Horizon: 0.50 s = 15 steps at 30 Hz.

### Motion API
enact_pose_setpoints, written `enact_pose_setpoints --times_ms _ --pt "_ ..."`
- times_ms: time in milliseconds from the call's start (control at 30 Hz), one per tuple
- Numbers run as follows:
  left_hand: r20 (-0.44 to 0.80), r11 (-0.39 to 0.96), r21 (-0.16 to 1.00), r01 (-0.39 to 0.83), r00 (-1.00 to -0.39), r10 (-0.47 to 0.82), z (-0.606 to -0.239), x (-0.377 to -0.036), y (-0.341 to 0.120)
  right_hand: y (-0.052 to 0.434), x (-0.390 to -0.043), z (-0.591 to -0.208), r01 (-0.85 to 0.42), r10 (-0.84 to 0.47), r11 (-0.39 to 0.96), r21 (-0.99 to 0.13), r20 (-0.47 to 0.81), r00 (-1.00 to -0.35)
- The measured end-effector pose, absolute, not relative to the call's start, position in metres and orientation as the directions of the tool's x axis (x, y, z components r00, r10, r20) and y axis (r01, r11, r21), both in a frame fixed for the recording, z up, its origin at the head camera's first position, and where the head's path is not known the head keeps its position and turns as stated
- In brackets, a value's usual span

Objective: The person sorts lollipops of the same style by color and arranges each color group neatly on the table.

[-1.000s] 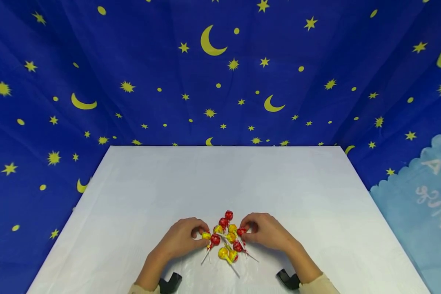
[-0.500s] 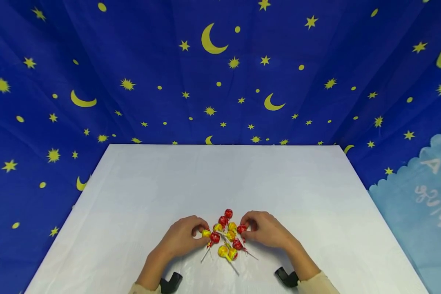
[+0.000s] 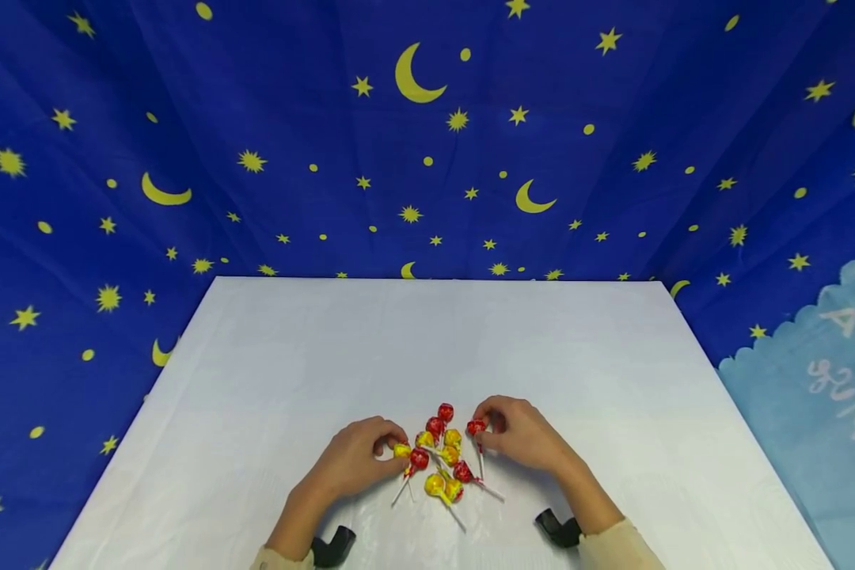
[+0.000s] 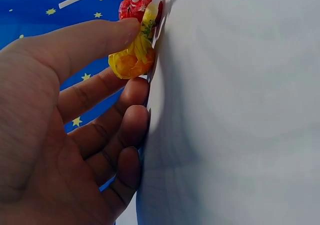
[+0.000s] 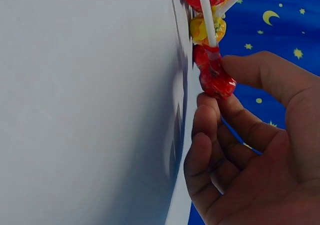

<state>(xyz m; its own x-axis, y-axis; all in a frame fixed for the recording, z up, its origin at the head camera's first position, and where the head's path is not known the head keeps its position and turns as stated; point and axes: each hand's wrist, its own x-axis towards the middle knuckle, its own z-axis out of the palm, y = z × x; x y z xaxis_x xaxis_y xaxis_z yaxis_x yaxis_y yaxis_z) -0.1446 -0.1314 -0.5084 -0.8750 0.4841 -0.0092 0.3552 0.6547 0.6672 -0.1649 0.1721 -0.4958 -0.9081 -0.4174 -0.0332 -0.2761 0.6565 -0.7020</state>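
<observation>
Red and yellow wrapped lollipops lie in a loose cluster near the front of the table. At its left side my left hand [image 3: 356,459] pinches a yellow lollipop [image 4: 131,62] by its wrapped head between thumb and fingers. A red lollipop [image 3: 419,458] sits right beside those fingertips. My right hand [image 3: 523,434] pinches another red lollipop [image 5: 217,82] at the right of the cluster, its white stick pointing toward the table's front. Between the hands are a yellow lollipop [image 3: 435,485] and several more, with sticks crossing.
The white table [image 3: 427,340] reaches back to a blue curtain [image 3: 285,103] with yellow moons and stars. Black curved pieces [image 3: 335,546] show beside both wrists. Light blue cloth with white lettering [image 3: 826,396] hangs at the right.
My right hand has moved a little away and to the right with the red lollipop, apart from the cluster. My left hand keeps its pinch in nearly the same place.
</observation>
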Motion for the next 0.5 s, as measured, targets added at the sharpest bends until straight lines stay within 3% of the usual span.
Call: enact_pose_setpoints --times_ms 500 --pt "0.001 0.651 0.667 0.362 -0.875 0.485 -0.508 -0.144 -0.131 0.161 -0.195 -0.492 -0.248 -0.333 0.662 -0.707 0.018 -0.943"
